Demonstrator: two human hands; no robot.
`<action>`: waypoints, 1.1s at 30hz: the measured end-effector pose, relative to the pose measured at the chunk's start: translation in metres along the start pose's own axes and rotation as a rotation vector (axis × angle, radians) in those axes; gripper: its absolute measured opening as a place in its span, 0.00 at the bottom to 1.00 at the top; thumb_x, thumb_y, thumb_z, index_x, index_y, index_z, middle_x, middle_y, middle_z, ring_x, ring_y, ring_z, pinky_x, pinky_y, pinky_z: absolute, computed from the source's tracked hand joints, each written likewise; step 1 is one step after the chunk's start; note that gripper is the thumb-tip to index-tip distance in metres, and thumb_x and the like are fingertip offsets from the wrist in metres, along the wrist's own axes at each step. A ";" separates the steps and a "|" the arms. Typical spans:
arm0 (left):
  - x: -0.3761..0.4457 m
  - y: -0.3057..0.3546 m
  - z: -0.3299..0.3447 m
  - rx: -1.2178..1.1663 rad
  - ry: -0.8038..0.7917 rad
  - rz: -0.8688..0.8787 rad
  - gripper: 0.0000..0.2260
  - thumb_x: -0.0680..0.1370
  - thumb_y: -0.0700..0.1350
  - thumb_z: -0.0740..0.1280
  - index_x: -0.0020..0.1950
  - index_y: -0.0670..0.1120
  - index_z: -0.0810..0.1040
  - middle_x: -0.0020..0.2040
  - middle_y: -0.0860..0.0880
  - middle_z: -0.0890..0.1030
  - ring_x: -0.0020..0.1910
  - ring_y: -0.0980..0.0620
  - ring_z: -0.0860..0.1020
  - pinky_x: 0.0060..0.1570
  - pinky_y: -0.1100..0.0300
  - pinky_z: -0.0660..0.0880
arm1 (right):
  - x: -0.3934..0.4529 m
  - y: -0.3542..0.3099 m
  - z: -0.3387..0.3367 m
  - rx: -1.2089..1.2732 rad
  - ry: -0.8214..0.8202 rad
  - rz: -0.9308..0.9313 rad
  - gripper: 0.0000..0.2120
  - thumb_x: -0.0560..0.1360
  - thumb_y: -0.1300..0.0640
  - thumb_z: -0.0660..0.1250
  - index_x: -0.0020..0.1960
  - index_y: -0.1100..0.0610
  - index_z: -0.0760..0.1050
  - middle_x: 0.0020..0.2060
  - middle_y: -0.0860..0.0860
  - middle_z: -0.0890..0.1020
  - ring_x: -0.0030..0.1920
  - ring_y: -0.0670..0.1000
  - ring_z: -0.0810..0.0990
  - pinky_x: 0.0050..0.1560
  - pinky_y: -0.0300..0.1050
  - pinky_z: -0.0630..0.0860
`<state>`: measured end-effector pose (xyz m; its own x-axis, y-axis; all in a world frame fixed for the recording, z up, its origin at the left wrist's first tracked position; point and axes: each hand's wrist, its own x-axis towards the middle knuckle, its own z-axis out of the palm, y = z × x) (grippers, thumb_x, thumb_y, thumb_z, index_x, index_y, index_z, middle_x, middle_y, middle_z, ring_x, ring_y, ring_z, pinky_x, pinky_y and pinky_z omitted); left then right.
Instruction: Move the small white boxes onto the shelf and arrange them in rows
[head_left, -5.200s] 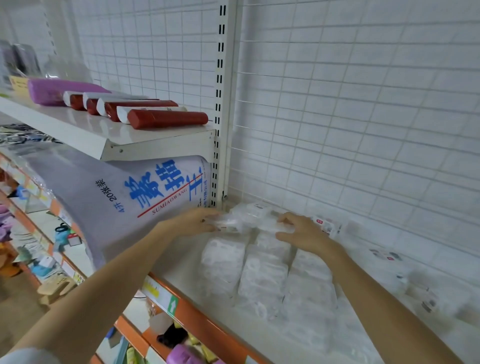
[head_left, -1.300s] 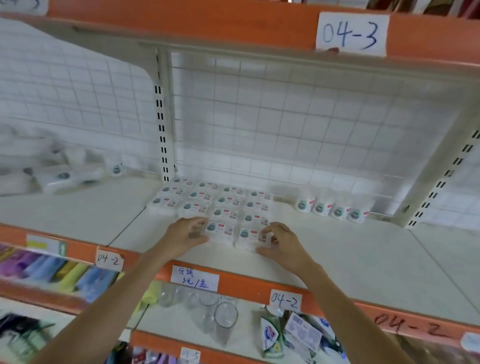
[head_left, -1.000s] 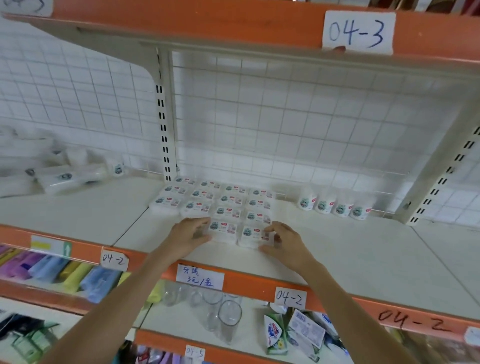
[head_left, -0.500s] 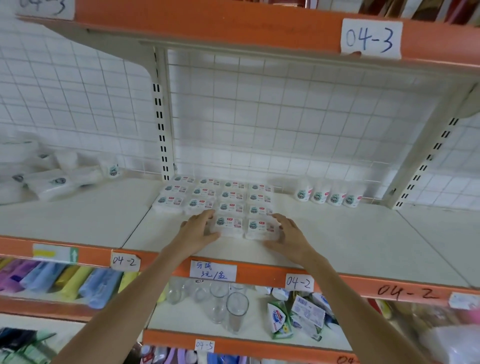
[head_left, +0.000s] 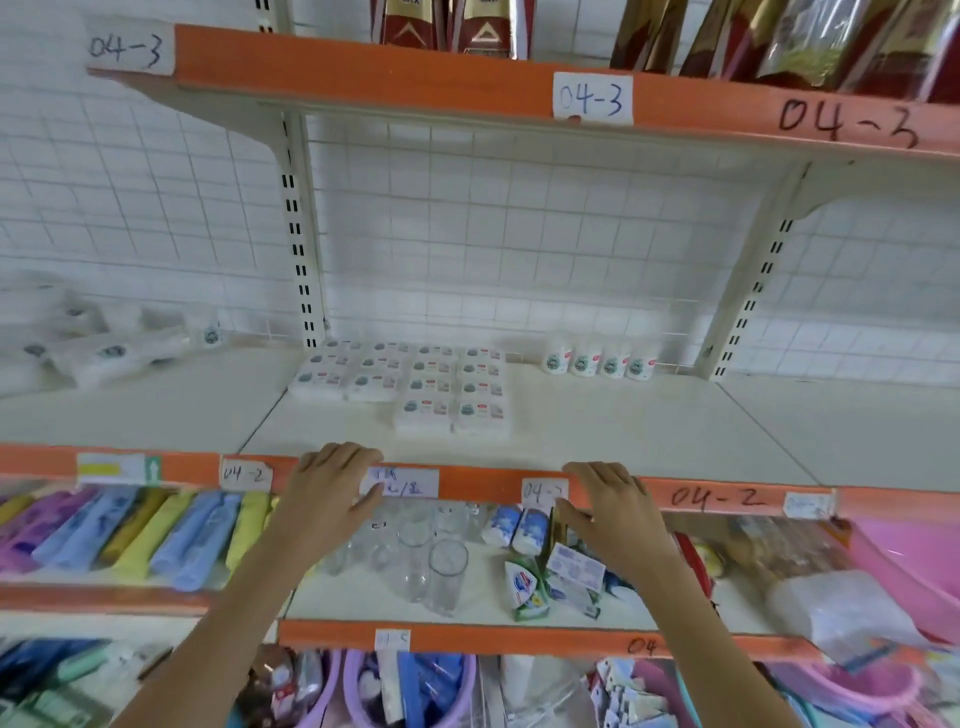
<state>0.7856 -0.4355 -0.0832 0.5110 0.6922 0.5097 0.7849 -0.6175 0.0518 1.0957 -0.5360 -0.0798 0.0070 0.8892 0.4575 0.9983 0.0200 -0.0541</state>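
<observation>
The shelf (head_left: 623, 436) holds the small white boxes (head_left: 410, 384) in neat rows at its back-left, by the slotted upright (head_left: 298, 244) — four small white bottles (head_left: 597, 361) stand to their right. Both hands are at its orange front edge, empty: left hand (head_left: 327, 493) and right hand (head_left: 608, 506), fingers loosely extended. Box labels are too blurred to read.

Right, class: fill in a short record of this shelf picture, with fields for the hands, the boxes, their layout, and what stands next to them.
left hand: open, over the orange front edge of the shelf, holding nothing
right hand: open, at the same edge, holding nothing
small white boxes: flat on the shelf, apart from both hands
layout: four columns; the two right columns reach further forward than the two left
small bottles: four in a row, right of the boxes, by the back grid
shelf label: reads 04-2
</observation>
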 end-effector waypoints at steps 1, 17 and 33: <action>-0.017 0.009 -0.004 0.010 -0.012 -0.024 0.17 0.71 0.52 0.56 0.47 0.44 0.80 0.41 0.49 0.81 0.39 0.46 0.80 0.38 0.55 0.76 | -0.015 0.000 -0.003 -0.010 0.011 -0.010 0.17 0.62 0.52 0.77 0.48 0.57 0.80 0.41 0.51 0.83 0.44 0.56 0.82 0.39 0.50 0.79; -0.262 0.041 -0.080 0.147 -0.146 -0.501 0.13 0.66 0.48 0.72 0.46 0.43 0.80 0.38 0.47 0.81 0.36 0.45 0.81 0.33 0.54 0.77 | -0.132 -0.077 0.009 0.167 -0.254 -0.211 0.20 0.62 0.55 0.78 0.51 0.57 0.78 0.44 0.53 0.83 0.45 0.56 0.82 0.40 0.53 0.79; -0.411 -0.133 -0.204 0.314 -0.044 -0.939 0.15 0.68 0.49 0.67 0.52 0.46 0.78 0.46 0.46 0.82 0.47 0.44 0.80 0.43 0.50 0.74 | -0.028 -0.396 0.053 0.458 -0.268 -0.654 0.19 0.75 0.51 0.65 0.64 0.56 0.71 0.60 0.51 0.76 0.60 0.54 0.73 0.57 0.49 0.71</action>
<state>0.4000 -0.7137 -0.1247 -0.3586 0.8672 0.3455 0.9320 0.3118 0.1849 0.6973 -0.5447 -0.1181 -0.6361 0.7115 0.2984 0.6745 0.7007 -0.2327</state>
